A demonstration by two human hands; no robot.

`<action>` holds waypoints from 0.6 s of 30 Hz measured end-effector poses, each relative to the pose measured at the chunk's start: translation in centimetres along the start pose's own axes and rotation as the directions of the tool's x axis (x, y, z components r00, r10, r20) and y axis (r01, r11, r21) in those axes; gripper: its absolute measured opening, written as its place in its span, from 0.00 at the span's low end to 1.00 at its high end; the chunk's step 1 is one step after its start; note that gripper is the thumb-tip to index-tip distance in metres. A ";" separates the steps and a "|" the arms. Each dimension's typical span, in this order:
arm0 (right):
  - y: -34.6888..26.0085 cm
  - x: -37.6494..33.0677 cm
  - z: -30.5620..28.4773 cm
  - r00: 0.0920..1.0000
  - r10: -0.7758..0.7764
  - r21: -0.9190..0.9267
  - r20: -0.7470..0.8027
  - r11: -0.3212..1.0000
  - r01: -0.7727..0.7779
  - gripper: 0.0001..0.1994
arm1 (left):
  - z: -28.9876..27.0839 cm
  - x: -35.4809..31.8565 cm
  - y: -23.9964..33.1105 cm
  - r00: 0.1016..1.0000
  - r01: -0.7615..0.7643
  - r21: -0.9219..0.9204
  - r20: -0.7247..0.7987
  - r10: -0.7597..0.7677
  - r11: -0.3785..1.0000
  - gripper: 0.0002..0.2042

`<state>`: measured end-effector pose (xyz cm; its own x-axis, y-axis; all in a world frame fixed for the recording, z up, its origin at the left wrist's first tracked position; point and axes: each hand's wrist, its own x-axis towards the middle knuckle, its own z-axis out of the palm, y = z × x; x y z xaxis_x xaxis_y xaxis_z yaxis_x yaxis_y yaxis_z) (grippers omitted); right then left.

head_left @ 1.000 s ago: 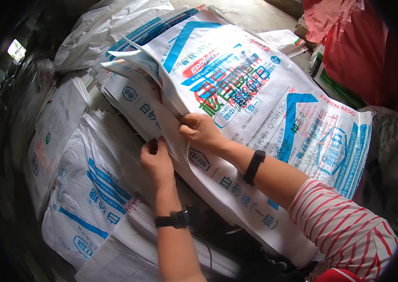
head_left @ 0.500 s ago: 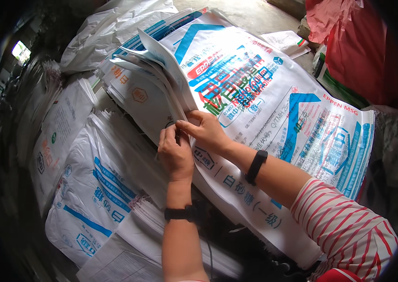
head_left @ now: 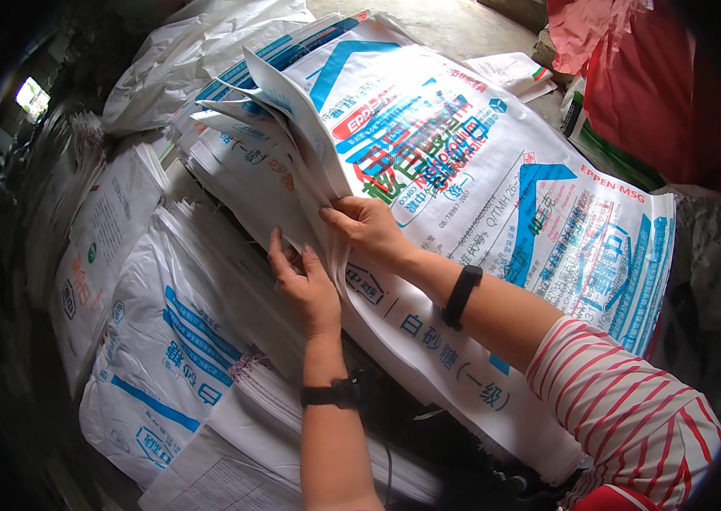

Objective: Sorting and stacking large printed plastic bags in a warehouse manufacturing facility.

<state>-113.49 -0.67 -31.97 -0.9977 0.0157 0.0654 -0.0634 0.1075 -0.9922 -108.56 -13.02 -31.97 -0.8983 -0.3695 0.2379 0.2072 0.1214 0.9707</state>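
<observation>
A stack of flat white woven sacks (head_left: pixel 429 324) with blue, red and green print lies in front of me. Several of its sacks are folded back along the left side, their upper corners (head_left: pixel 285 92) standing up like pages. My right hand (head_left: pixel 366 228) pinches the bent edges of these sacks between thumb and fingers. Just below and to the left, my left hand (head_left: pixel 302 285) has its fingers apart, close against the white face of a sack (head_left: pixel 250 175) with faint orange and blue print. Whether its fingertips touch that sack I cannot tell.
More stacked white sacks (head_left: pixel 156 341) with blue print lie at the left. A crumpled white plastic sheet (head_left: pixel 181 60) sits at the far left, and a red plastic bag (head_left: pixel 650 102) at the far right. A dark gap (head_left: pixel 412 400) runs below the stack, with a thin cord.
My left hand has come away from the right and opened its fingers. A different sack face now shows on the left of the fold. The right hand keeps its pinch.
</observation>
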 end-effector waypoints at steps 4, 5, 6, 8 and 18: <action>0.3 0.2 -0.1 1.000 0.010 -0.052 0.001 0.999 -0.010 0.16 | -0.6 0.9 -1.2 0.999 -0.025 0.175 0.050 0.017 0.984 0.18; 0.5 0.3 -0.1 1.000 0.011 -0.054 0.000 0.998 -0.011 0.16 | -0.6 1.0 -1.1 0.999 0.023 0.196 0.041 -0.031 0.980 0.17; 0.6 0.4 0.0 1.000 -0.008 -0.058 -0.001 0.998 0.008 0.16 | -0.6 1.1 -0.9 0.996 0.070 0.217 0.029 -0.078 0.974 0.17; 0.8 0.4 0.0 1.000 -0.026 -0.063 -0.001 0.998 0.026 0.16 | -0.4 1.1 -1.3 0.995 0.095 0.160 -0.039 -0.090 0.982 0.16; -1.2 0.2 0.1 0.984 -0.176 -0.376 -0.030 0.914 0.152 0.14 | 0.9 3.3 1.1 0.932 0.332 0.318 0.037 -0.362 0.888 0.15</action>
<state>-113.61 -0.94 -30.76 -0.9698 0.0266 0.2423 -0.2011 0.4746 -0.8569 -111.69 -13.26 -30.19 -0.9261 -0.3538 -0.1307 -0.2377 0.2783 0.9306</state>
